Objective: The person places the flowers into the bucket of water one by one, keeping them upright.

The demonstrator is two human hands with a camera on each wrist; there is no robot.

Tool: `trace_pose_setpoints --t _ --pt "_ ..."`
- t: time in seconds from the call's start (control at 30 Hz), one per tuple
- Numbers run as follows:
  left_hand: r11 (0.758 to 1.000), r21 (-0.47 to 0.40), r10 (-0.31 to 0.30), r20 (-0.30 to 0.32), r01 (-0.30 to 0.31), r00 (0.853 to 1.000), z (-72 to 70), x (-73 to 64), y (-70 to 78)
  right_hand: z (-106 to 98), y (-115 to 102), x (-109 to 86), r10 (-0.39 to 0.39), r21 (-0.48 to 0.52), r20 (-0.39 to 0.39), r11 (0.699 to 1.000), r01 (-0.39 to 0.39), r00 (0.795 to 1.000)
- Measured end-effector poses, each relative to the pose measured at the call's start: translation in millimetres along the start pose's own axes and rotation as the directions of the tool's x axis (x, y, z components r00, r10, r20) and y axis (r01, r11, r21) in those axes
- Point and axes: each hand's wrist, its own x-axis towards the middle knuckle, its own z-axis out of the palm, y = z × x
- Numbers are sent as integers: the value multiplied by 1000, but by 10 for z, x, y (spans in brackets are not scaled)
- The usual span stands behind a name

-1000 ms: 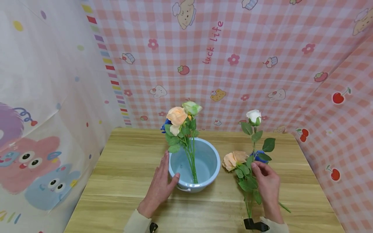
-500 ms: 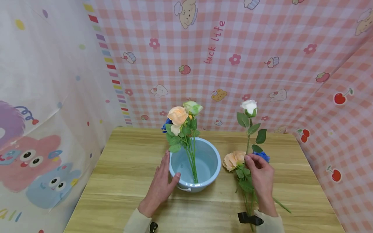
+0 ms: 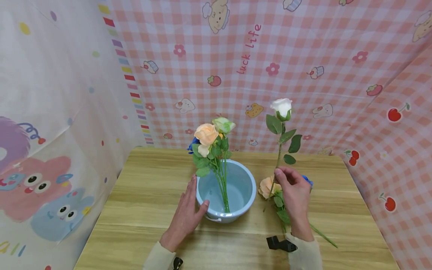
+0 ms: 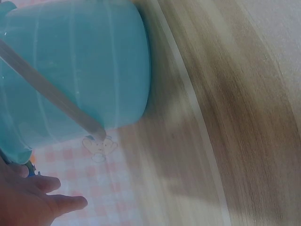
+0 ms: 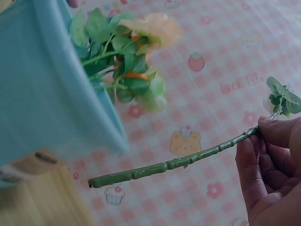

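Note:
My right hand [image 3: 294, 195] pinches the stem of a white rose [image 3: 282, 108] between thumb and fingers. The bloom points up, and in the right wrist view the bare green stem [image 5: 174, 163] hangs out to the left, apart from the bucket. A light blue bucket [image 3: 250, 191] stands on the table, with several artificial flowers [image 3: 206, 134] in it, peach, green and blue, leaning to its back left. My left hand [image 3: 185, 213] rests against the bucket's left side with fingers extended. The left wrist view has the bucket's wall [image 4: 94, 61] and its handle [image 4: 56, 96].
Right of the bucket lie a peach flower [image 3: 267, 186] and a blue flower [image 3: 308, 180], partly hidden behind my right hand. One green stem [image 3: 324, 235] sticks out to the right. Checked cloth [image 3: 236, 56] hangs behind the wooden table [image 3: 141, 176].
My right hand has lifted the white rose from among the lying flowers and moved it up and left, nearer the bucket. The left hand and bucket have stayed in place.

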Motion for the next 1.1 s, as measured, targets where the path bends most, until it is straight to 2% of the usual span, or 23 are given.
trace_pose_setpoints --t 0.3,0.53,0.8,1.1 --pt "1000 -3 -14 11 14 1000 -1 -1 8 183 -124 37 -72 40 13 997 71 997" --pt "1000 -7 -9 2 9 1000 5 -3 5 318 -181 66 -93 63 8 994 92 996" --pt "1000 -4 0 -3 0 1000 8 -2 -3 445 -164 56 -68 63 43 996 65 997" --pt "1000 0 -5 -1 5 1000 13 -1 -8 557 -72 45 -39 -10 110 999 41 993"
